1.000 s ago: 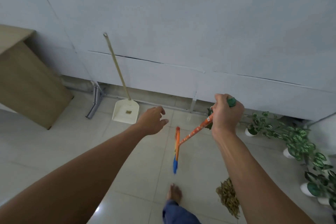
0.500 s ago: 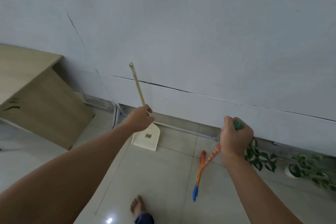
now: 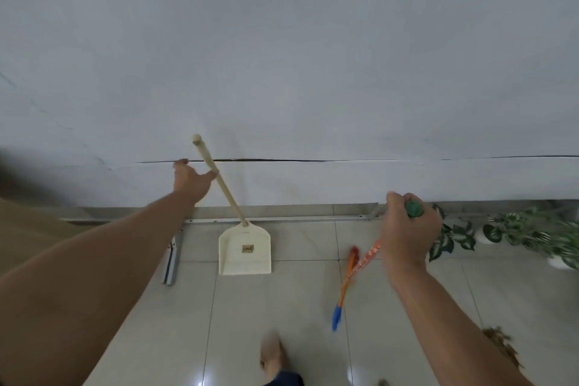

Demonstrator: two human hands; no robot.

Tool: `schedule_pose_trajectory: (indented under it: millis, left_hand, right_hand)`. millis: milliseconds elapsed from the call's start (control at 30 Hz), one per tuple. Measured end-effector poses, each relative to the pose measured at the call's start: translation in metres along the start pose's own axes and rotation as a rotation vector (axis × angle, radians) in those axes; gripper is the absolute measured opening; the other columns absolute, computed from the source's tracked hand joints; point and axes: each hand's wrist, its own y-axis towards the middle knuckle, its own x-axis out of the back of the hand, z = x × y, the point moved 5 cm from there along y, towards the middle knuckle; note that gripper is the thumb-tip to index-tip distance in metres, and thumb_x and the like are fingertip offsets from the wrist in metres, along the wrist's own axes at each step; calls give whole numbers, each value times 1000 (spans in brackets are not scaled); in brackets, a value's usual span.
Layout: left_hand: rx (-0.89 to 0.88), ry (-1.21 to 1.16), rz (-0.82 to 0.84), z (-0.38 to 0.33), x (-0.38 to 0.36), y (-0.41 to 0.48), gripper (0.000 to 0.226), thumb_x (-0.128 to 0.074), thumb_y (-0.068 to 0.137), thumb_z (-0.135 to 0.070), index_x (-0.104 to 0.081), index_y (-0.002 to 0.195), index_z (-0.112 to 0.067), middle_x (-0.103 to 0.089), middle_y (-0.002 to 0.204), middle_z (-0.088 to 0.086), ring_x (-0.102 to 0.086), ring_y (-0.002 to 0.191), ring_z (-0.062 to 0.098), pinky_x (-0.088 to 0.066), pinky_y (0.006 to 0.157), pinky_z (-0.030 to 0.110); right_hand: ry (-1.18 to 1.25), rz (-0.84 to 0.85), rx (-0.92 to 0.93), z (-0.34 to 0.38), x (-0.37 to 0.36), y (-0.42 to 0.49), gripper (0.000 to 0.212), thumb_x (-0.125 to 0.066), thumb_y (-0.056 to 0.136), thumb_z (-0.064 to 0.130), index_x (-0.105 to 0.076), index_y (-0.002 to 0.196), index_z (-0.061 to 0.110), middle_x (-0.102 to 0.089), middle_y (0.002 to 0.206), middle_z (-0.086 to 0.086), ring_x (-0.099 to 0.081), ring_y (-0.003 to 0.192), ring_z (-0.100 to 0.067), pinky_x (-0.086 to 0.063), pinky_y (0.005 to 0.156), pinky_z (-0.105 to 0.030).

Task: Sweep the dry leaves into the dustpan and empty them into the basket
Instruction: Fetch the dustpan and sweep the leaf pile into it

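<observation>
A cream dustpan (image 3: pixel 246 252) stands on the tiled floor against the white wall, and its long wooden handle (image 3: pixel 219 180) leans up and to the left. My left hand (image 3: pixel 191 180) is at the upper part of that handle with fingers apart, the thumb touching the stick. My right hand (image 3: pixel 407 229) is shut on the green-capped top of an orange broom stick (image 3: pixel 365 260); the broom's orange and blue lower end (image 3: pixel 338 310) hangs near the floor. A pile of dry brown leaves (image 3: pixel 501 346) lies at the lower right, partly behind my right forearm. No basket is in view.
Potted green-and-white plants (image 3: pixel 532 232) line the wall base on the right. A metal bracket (image 3: pixel 170 263) lies on the floor left of the dustpan. A wooden desk (image 3: pixel 18 229) shows at the left edge. My bare foot (image 3: pixel 272 354) is at the bottom.
My view has swung right and closer to the wall. My left hand has slid up the dustpan handle and its fingers have spread. The right hand keeps its hold on the broom.
</observation>
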Motion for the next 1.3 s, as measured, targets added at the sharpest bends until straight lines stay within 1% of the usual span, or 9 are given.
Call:
schedule_pose_trajectory:
  millis: [200,367,433,500,700,867,1033,1133,1300]
  left_hand:
    - [-127,0,45,1,-6,58,75,-79,83,-42,-41,140,-10,-59,133,7,-59,120,25,-48,102,43]
    - [-203,-117,60,-13,-18,87,42,-83,78,-44,-69,104,-14,-70,101,1,-66,97,21,-53,92,39]
    - [-185,-172,68,-14,-22,94,28,-77,85,-44,-68,82,-18,-73,96,4,-66,95,22,-52,92,39]
    - [-175,-202,83,-13,-25,94,34,-69,91,-47,-64,71,-20,-75,96,8,-65,92,21,-49,89,36]
    - [-162,-231,63,-14,-28,56,37,-64,95,-47,-58,74,-17,-68,79,-2,-63,75,6,-43,80,30]
    - [-199,-252,16,-24,-32,-4,37,-63,95,-47,-57,71,-19,-69,82,4,-64,85,20,-44,79,31]
    - [-256,-291,-16,-34,-51,-81,53,-62,95,-47,-56,79,2,-54,76,10,-48,73,19,-39,70,33]
    - [-289,-287,-48,-36,-65,-134,61,-60,96,-47,-52,81,12,-51,74,10,-45,70,19,-38,67,33]
    - [-311,-336,-165,-36,-92,-220,57,-62,96,-43,-54,79,10,-48,75,9,-41,71,19,-35,67,33]
  right_hand:
    - [15,-61,-64,-12,-22,-12,42,-57,86,-2,-28,56,-6,-28,51,-9,-23,47,-18,-23,46,-25]
    - [8,-88,-50,-14,-30,-13,39,-56,87,-7,-33,57,-13,-38,53,-16,-29,45,-18,-29,42,-22]
    - [10,-81,-47,-16,-31,-11,38,-57,88,-6,-35,58,-15,-41,55,-20,-31,48,-22,-29,44,-24]
    - [12,-79,-52,-18,-32,-9,38,-58,87,-4,-34,60,-15,-42,55,-20,-33,51,-24,-30,47,-26]
    - [-9,-79,-32,-20,-25,-12,39,-57,88,-4,-35,58,-14,-39,52,-13,-33,47,-18,-33,45,-24]
    - [14,-73,-33,-22,5,-13,40,-58,87,1,-34,58,-12,-40,52,-14,-34,50,-24,-31,48,-28]
    - [107,-41,-75,-24,54,-9,53,-58,88,1,-41,43,22,-37,43,0,-32,45,-18,-28,46,-26]
    - [180,-38,-90,-26,94,-6,44,-59,80,8,-37,43,17,-34,44,-4,-30,47,-18,-27,49,-30]
    - [253,-27,-68,-34,174,-2,41,-58,77,12,-34,55,-13,-37,56,-16,-32,52,-27,-27,51,-36]
